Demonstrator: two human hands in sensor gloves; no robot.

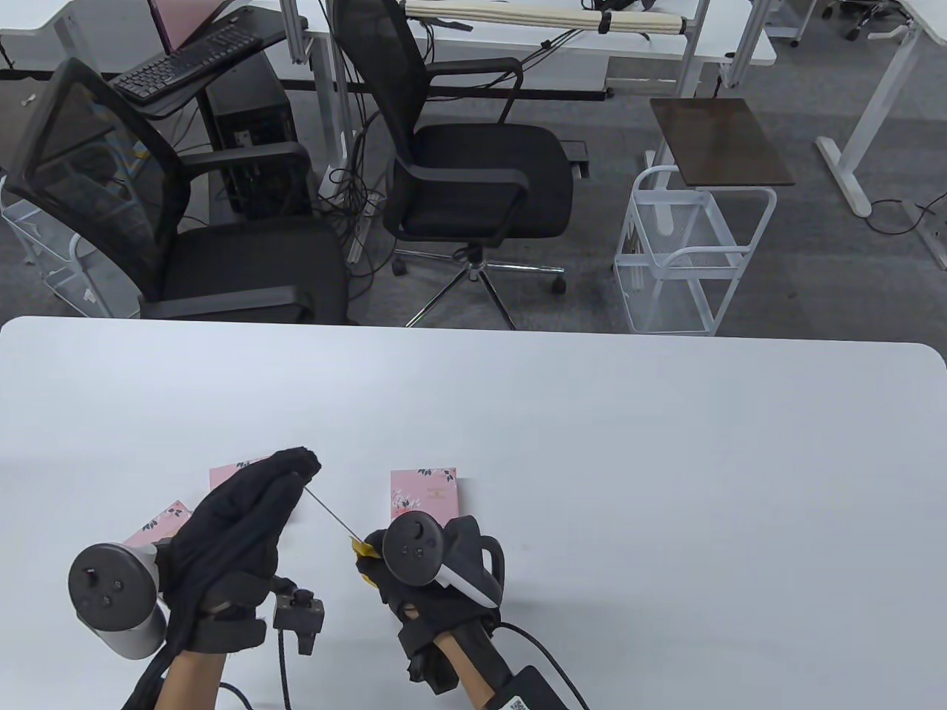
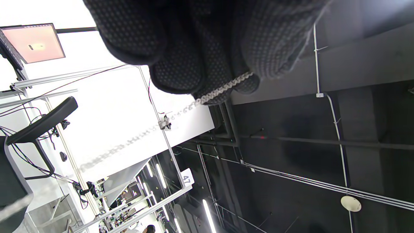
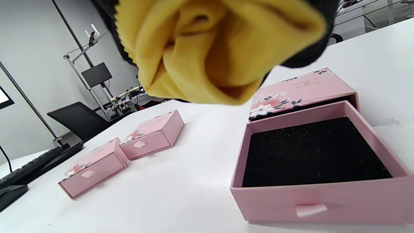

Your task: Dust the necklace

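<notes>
I had the necklace [image 1: 325,510] pulled taut above the table, my left hand [image 1: 237,529] pinching one end between its fingertips [image 2: 207,74] and my right hand [image 1: 422,569] bunching a yellow cloth [image 3: 220,48] around the other. My worry was that a hard wipe could snap the thin chain or yank it loose. Below lay a white table [image 1: 666,481] with three pink boxes, one open box [image 3: 317,168] showing black lining, and office chairs stood beyond.
</notes>
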